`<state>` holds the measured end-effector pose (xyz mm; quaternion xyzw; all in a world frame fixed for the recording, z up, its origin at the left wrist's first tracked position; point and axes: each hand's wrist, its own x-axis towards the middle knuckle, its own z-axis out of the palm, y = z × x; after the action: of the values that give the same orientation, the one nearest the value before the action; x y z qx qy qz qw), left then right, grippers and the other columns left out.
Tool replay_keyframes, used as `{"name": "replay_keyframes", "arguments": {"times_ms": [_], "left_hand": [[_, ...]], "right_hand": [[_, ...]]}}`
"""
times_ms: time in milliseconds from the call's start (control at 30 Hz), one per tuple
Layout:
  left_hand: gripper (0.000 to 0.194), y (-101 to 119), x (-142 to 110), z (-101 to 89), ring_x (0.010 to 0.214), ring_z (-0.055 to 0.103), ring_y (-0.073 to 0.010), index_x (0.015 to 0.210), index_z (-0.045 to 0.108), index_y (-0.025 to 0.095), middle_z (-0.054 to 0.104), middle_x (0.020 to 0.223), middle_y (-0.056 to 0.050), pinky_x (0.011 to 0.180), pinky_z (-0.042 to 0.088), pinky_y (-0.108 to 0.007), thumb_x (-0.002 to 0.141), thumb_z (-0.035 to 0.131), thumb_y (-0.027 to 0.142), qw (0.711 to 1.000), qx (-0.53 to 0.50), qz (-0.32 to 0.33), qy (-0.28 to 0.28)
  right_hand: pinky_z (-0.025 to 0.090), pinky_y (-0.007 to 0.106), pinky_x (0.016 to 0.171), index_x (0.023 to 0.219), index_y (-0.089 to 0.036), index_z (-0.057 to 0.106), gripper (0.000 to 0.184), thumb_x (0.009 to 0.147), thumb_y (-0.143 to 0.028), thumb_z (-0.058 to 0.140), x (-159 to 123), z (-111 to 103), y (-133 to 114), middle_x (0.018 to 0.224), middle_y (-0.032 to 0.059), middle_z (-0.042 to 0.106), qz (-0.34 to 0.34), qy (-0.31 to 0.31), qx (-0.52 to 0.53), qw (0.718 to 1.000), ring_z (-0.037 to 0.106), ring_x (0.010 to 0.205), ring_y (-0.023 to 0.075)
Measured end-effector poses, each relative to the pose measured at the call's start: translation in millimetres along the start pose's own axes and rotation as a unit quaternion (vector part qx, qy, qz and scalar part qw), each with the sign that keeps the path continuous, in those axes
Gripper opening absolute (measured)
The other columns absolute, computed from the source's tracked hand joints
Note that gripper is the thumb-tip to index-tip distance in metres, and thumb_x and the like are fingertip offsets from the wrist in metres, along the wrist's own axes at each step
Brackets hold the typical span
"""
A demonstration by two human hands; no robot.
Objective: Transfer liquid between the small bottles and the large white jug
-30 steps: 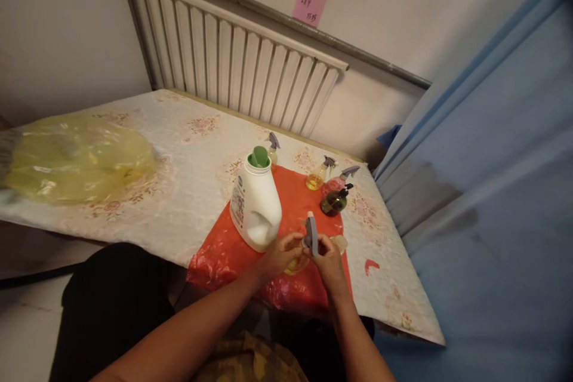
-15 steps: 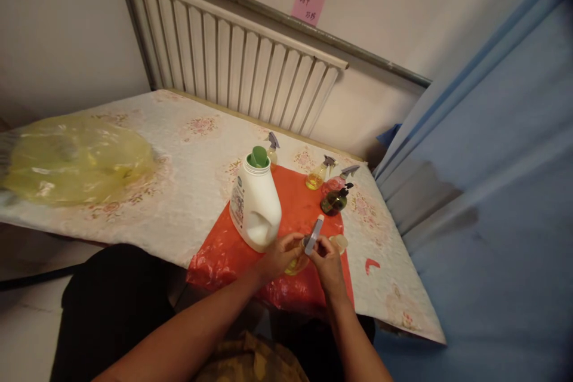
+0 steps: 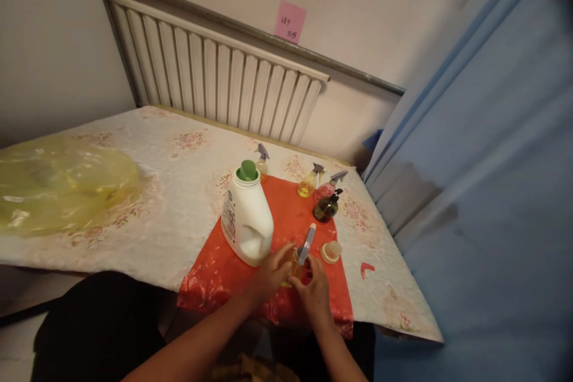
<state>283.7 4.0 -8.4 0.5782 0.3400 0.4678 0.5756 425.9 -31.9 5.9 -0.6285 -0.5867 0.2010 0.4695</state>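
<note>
A small spray bottle with a grey trigger head stands between my hands, and yellow liquid shows at its base. My left hand curls around the bottle's left side. From the right, my right hand holds its body below the trigger, thumb in front. Just left of them stands a white jug without its lid, a green funnel-like piece in its mouth. To the right of my hands lies a pale translucent cap.
Beneath these is a red plastic sheet on the flowered tablecloth. Toward the wall stand several more bottles, including a dark green pump bottle and a yellow spray bottle. A yellow plastic bag lies left; a blue curtain hangs right.
My right hand has moved from the spray head down to the bottle's body. My left hand has also shifted down along the bottle. The camera view has tilted slightly upward.
</note>
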Motion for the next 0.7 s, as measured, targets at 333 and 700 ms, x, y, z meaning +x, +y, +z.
{"name": "replay_keyframes", "arguments": {"times_ms": [333, 700], "left_hand": [[0.03, 19.2, -58.2, -42.4, 0.109, 0.063, -0.0233, 0.111, 0.064, 0.022, 0.07, 0.115, -0.009, 0.1, 0.048, -0.042, 0.088, 0.048, 0.032, 0.969, 0.24, -0.017, 0.061], [0.032, -8.9, -87.0, -147.8, 0.095, 0.071, -0.0217, 0.096, 0.069, 0.025, 0.077, 0.101, -0.001, 0.084, 0.057, -0.03, 0.083, 0.047, 0.045, 0.9, 0.389, -0.044, 0.193]], "right_hand": [[0.051, 0.036, 0.084, 0.117, -0.021, 0.056, 0.059, 0.061, -0.026, 0.076, -3.1, 20.8, 4.8, 0.107, 0.0071, 0.066, 0.014, -0.018, -0.075, 0.997, 0.063, 0.1, 0.0281], [0.052, 0.033, 0.085, 0.116, -0.018, 0.059, 0.058, 0.059, -0.019, 0.072, 2.6, 15.4, 2.2, 0.106, 0.0072, 0.069, 0.017, -0.027, -0.03, 0.999, 0.066, 0.098, 0.026]]}}
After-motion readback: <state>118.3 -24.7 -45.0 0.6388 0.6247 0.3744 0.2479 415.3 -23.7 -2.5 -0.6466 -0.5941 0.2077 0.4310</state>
